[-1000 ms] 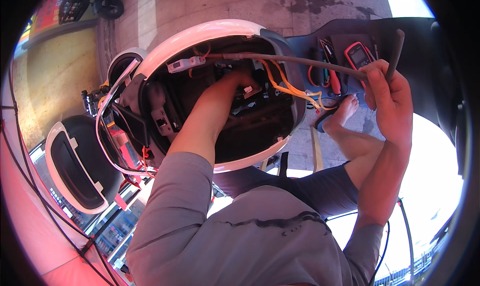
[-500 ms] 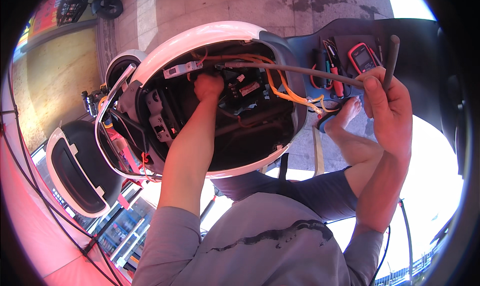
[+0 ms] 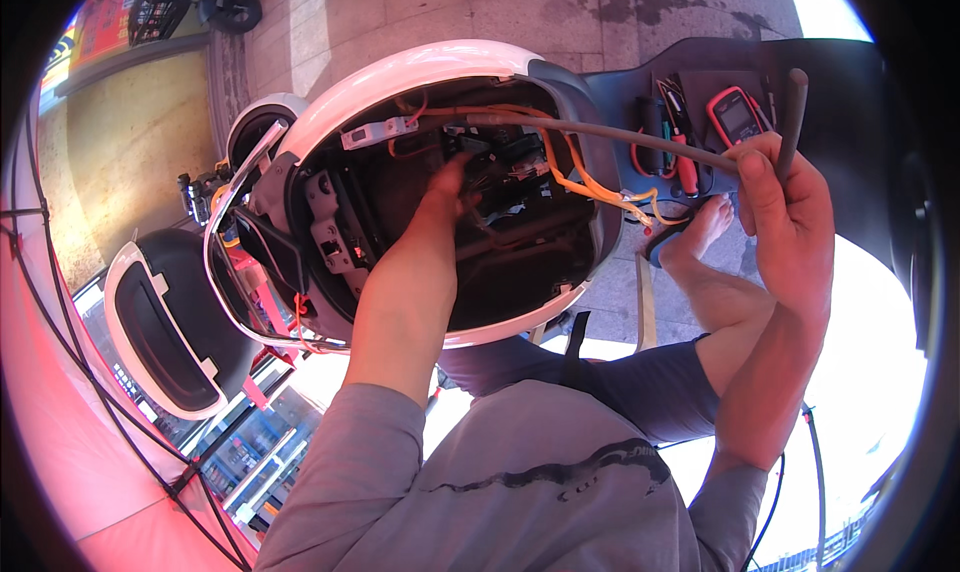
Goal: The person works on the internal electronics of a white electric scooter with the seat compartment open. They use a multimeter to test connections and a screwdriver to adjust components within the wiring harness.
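My right hand (image 3: 790,202) is closed around the handle end of a long grey T-handle wrench (image 3: 640,142). Its shaft stretches left over the open body of a white scooter (image 3: 410,60), with the tip above the cavity. Deep in that dark cavity my left hand (image 3: 452,184) reaches down at a black electrical unit (image 3: 515,162) with wires around it. Shadow and the unit hide most of the left fingers, so their grip does not show. A small white box-shaped part (image 3: 380,132) and orange cables (image 3: 565,177) lie along the cavity's far side.
On the dark footboard at right lie a red multimeter (image 3: 738,115) and a red-handled screwdriver (image 3: 686,167) among other tools. The orange cables' bare ends hang over the cavity's right rim. A black seat-like part with a white edge (image 3: 165,332) stands at left.
My left hand has shifted slightly right, toward the black unit, and its fingers have changed position. The right hand still holds the wrench. The whole view has slid a little.
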A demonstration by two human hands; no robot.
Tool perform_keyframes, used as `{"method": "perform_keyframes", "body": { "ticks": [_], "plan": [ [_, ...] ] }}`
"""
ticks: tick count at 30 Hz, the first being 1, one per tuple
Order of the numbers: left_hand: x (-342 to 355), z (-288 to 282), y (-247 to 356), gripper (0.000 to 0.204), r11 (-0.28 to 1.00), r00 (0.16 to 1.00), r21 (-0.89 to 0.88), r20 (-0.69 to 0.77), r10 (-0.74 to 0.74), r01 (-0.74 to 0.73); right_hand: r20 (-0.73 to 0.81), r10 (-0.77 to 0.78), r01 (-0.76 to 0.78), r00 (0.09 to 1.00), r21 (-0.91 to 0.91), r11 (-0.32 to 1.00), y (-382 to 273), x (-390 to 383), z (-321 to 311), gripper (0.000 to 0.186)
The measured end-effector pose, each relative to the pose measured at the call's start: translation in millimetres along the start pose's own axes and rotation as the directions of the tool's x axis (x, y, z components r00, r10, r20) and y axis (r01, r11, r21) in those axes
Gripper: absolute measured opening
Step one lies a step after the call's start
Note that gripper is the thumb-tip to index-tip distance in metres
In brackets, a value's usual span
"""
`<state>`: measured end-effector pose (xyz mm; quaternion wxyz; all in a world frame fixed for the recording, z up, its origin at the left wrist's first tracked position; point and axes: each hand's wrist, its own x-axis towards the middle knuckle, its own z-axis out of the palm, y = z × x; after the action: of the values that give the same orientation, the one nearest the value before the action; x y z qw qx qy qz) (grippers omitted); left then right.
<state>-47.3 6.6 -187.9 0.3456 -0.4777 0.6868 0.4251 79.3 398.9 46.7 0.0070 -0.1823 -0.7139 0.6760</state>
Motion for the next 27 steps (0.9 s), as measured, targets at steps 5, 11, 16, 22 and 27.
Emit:
{"method": "perform_keyframes", "body": {
  "ticks": [5,11,16,22,27],
  "plan": [
    [17,19,-13,0.078,0.997,0.966,-0.047,-0.255,0.053,-0.067,-0.006,0.071,-0.071,0.997,0.013,0.997,-2,-2,0,0.025],
    [39,16,-7,0.085,0.987,0.931,0.161,-0.355,0.084,-0.028,-0.004,0.016,-0.016,1.000,-0.021,1.000,1,-1,-1,0.027],
    [46,7,-15,0.085,0.959,0.908,0.279,-0.385,0.163,-0.054,0.027,-0.039,0.042,0.999,-0.101,0.994,3,0,1,0.025],
    [-6,-13,-14,0.081,0.903,0.854,0.419,-0.431,0.291,-0.097,0.047,-0.044,0.048,0.998,-0.091,0.995,2,1,4,0.024],
    [-56,-16,-2,0.081,0.815,0.820,0.577,-0.443,0.362,-0.048,-0.001,0.024,-0.024,1.000,-0.132,0.991,0,-2,4,0.026]
  ]
}}
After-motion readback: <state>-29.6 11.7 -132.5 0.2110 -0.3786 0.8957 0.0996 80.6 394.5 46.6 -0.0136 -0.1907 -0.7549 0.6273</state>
